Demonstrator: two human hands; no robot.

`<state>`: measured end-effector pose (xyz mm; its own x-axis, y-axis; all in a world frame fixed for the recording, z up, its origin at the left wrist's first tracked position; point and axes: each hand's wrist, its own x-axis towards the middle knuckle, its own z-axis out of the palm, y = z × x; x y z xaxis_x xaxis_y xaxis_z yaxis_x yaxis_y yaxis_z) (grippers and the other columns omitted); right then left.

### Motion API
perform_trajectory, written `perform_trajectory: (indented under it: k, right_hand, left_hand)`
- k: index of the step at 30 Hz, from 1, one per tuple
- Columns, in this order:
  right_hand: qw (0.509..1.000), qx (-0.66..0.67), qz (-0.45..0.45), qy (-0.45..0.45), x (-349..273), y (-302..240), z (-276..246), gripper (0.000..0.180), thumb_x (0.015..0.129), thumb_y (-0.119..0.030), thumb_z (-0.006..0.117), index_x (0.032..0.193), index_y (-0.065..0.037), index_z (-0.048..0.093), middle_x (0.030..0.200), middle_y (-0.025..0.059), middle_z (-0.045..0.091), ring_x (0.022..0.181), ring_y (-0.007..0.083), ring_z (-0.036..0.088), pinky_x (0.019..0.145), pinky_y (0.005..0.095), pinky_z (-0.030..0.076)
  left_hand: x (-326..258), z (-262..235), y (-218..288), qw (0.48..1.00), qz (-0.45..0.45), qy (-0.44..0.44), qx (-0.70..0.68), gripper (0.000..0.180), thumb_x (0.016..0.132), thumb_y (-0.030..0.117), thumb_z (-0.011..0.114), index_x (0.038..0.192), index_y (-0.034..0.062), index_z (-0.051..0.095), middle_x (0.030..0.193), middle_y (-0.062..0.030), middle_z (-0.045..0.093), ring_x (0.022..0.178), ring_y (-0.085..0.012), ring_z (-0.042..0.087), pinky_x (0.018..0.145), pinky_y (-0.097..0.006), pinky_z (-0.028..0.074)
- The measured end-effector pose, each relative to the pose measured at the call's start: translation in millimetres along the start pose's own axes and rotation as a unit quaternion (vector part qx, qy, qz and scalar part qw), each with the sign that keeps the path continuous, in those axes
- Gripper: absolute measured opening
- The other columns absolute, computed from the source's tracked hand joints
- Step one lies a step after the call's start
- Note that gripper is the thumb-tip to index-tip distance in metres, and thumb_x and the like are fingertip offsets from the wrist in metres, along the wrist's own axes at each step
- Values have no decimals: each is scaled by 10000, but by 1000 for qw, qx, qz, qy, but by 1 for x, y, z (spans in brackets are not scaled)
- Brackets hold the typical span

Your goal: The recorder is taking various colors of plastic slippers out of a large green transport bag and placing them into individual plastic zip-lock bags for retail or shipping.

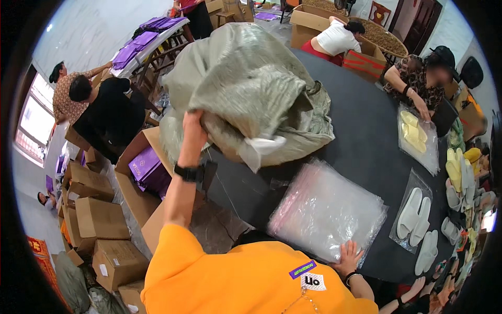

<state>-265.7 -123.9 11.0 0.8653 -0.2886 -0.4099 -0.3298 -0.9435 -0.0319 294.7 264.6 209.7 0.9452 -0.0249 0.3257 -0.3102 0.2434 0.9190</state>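
Note:
A big grey-green woven sack [246, 78] bulges over the left part of the dark table. With my left hand [194, 130] I grip a fold at the sack's near left side; the fingertips are partly hidden by the fabric. A white scrap [266, 145] sticks out at its lower edge. My right hand [349, 257] lies with fingers spread on the near right edge of a stack of clear plastic bags [327, 209]. Right of the stack, a pair of white slippers [413, 215] lies in a clear bag, with loose white slippers [427, 253] nearer to me.
The dark table [355, 131] curves away ahead. At its right, a co-worker [418, 83] handles bagged yellow slippers [413, 131]. Many slippers line the right edge. An open carton [137, 193] with purple packages [149, 170] stands left, near stacked cartons [102, 220]. Other people work behind.

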Motion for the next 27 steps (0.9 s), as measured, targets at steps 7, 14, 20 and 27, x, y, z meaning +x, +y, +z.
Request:
perform_trajectory:
  k: [7,14,20,27]
  right_hand:
    - [1000,3,-24,7,-2,11,14,1058,519,-580,736,1353,-137,258,1453,181,101,1350,374,0,959,700,-33]
    - [999,-10,-32,28,-2,10,10,1079,501,-509,781,1345,-184,192,1453,160,71,1347,369,22,952,713,-6]
    - [998,46,-6,38,-5,-2,-2,1001,520,-514,771,1336,-239,261,1445,111,171,1339,347,112,948,717,39]
    - [997,75,11,11,-7,-3,-33,877,619,-579,667,1329,-198,323,1457,106,165,1344,314,134,921,734,95]
  left_hand:
    - [-79,-57,11,985,-104,-68,-122,299,866,81,499,1139,-42,502,1192,-113,517,1100,-258,499,909,-378,413]
    - [-79,-50,19,938,-184,97,-277,405,911,257,386,1245,31,421,1250,-84,473,1146,-255,456,949,-427,372]
    - [-57,-52,9,941,-240,105,-213,371,805,153,495,1157,36,496,1135,-94,542,1067,-268,493,913,-424,387]
    - [-58,-72,-27,976,-211,50,11,314,731,28,506,1043,3,513,986,-75,534,897,-218,523,783,-346,420]
